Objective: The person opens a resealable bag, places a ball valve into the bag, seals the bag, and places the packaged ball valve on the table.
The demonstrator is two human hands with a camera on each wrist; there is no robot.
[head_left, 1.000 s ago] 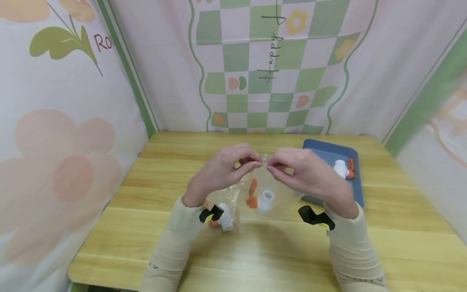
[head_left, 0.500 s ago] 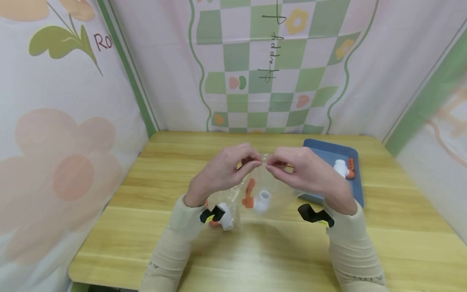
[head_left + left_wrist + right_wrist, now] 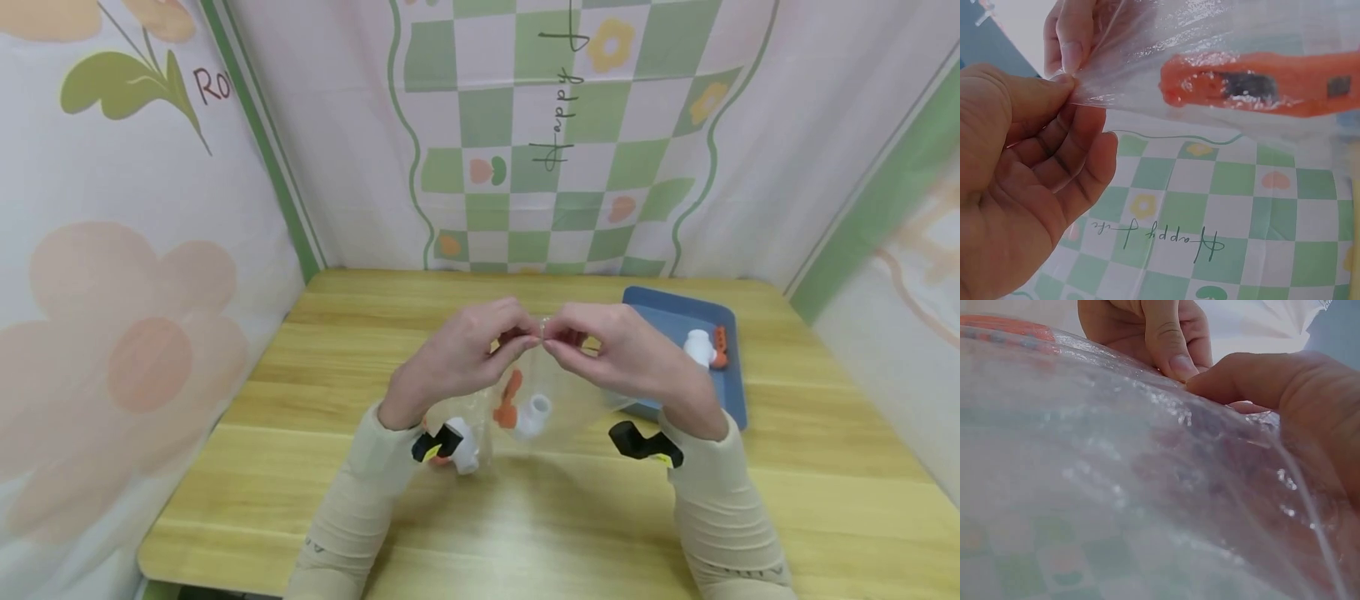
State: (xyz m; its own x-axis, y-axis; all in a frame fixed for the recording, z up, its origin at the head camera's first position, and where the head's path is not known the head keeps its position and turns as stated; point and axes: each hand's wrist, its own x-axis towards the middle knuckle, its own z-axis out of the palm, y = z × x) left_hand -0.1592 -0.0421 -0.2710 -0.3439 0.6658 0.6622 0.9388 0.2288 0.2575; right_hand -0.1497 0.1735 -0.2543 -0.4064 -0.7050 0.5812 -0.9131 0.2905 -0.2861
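Fingertip to fingertip in the head view, my left hand [image 3: 468,346] and right hand [image 3: 618,346] pinch the top of a clear plastic bag [image 3: 573,404]. Inside the bag hangs a white ball valve [image 3: 534,417] with an orange lever handle [image 3: 507,404]. The left wrist view shows this orange handle [image 3: 1210,81] through the film, with the bag's edge held between thumb and finger of the left hand [image 3: 1029,137]. Film stretches across the right wrist view below the right hand [image 3: 1297,387]. Part of the right fingers is hidden behind the plastic.
A second white valve [image 3: 465,448] with orange parts lies by the left wrist, partly hidden by it. At the right, a blue tray [image 3: 660,312] holds another white valve [image 3: 699,346] with an orange handle. Printed curtains [image 3: 352,167] stand behind the wooden table [image 3: 285,400].
The bag with its valve has swung slightly to the left. The fingertips of both hands have drawn closer together at the bag's top. The valve in the tray stays put.
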